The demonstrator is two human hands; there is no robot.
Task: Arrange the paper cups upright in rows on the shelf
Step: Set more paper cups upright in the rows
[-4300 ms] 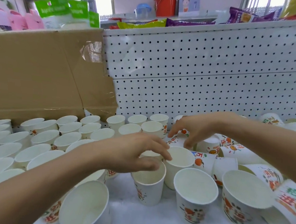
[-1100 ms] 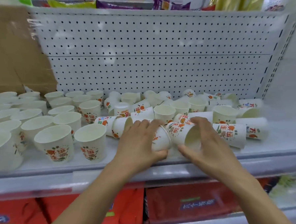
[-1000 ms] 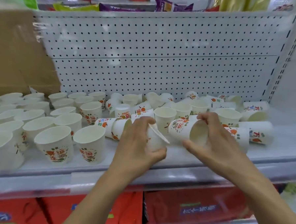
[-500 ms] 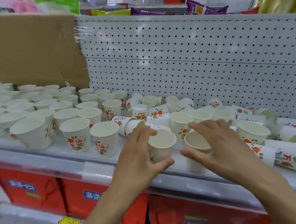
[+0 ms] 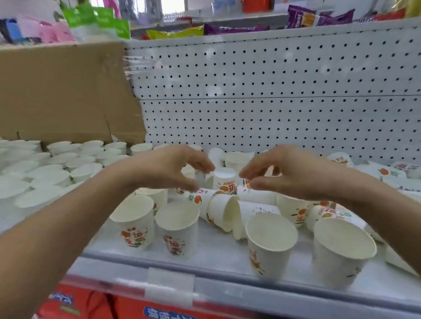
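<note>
Nothing is gripped: left hand and right hand are held loosely curled, apart. Toppled white printed paper cups lie just below, between them on the grey metal shelf — long axes roughly left–right, about equally near either hand.

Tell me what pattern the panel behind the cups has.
White panel with rows of small dark holes; head view.

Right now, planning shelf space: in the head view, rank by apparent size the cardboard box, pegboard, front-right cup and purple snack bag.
Pegboard
Cardboard box
Front-right cup
Purple snack bag
Cup over bag is unsure: the cup is nearest the camera.
</note>
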